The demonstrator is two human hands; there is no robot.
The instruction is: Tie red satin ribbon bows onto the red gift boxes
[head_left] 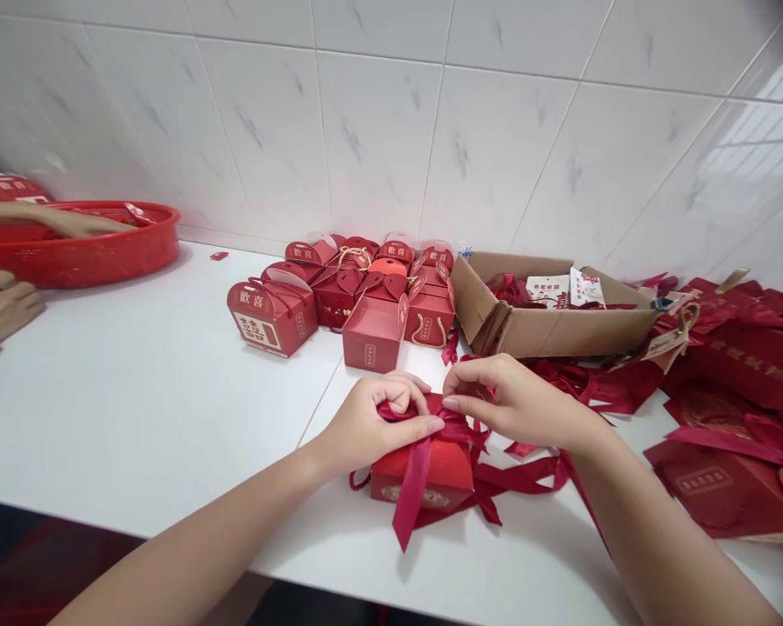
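In the head view, you are curling your left hand (384, 413) mostly closed, its thumb and fingers pinching the ribbon (413, 491) on top of a red box (449, 474), while your right hand (505, 402) is bringing thumb and forefinger together on the same ribbon. The box is sitting near the front edge of the counter (170, 417), one ribbon tail hanging down its face. Toward the back edge, more boxes (373, 339) and a cardboard carton (571, 335) are standing.
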